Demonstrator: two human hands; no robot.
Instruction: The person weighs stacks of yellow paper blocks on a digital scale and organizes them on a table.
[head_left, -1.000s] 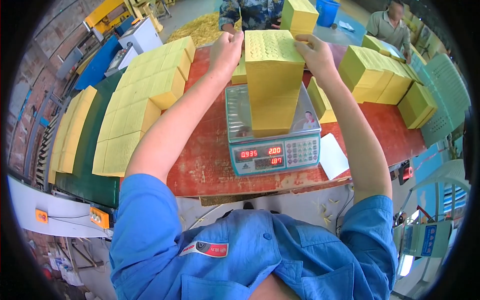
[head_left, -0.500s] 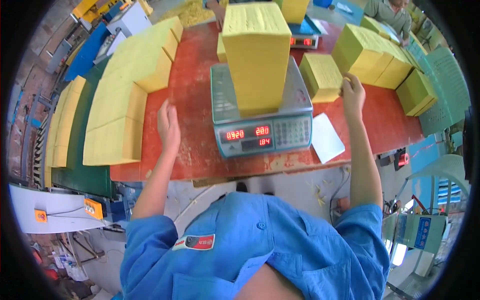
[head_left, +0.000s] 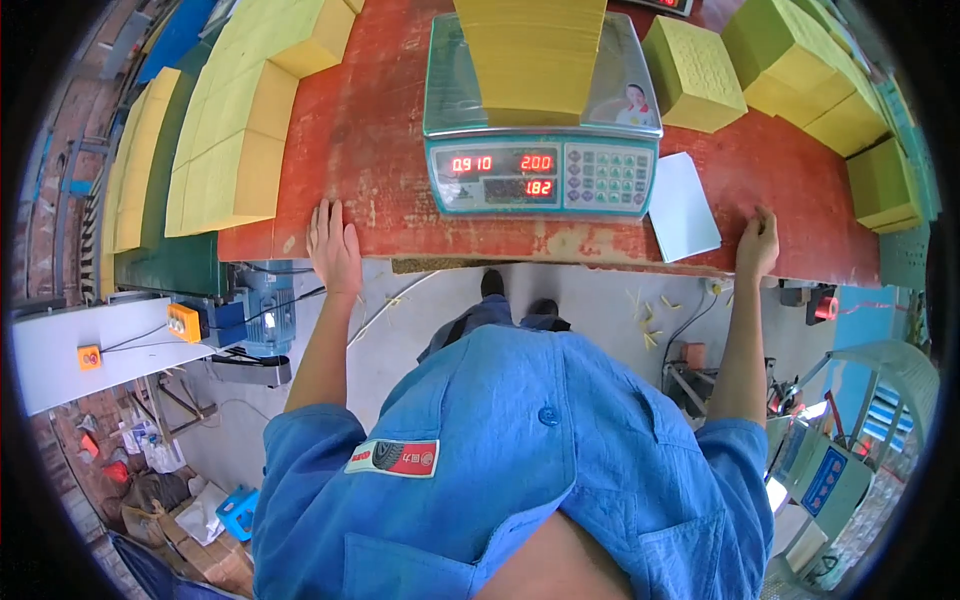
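One scale (head_left: 541,150) sits at 12 o'clock on the red table (head_left: 370,150), carrying one tall yellow stack (head_left: 530,55). The left hand (head_left: 334,250) lies flat and empty on the table edge at 10 o'clock; the right hand (head_left: 757,245) rests at 2 o'clock, fingers loose over the edge, holding nothing. One white sheet (head_left: 683,205) lies just right of the scale. Three yellow blocks (head_left: 235,150) run up at 11 o'clock, several greenish ones (head_left: 800,70) at 1. Below is a grey concrete floor (head_left: 600,305), with one blue motor (head_left: 262,300) at 9 o'clock

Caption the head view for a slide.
Both hands, left hand and right hand, rest on the red table beside a loaded scale.
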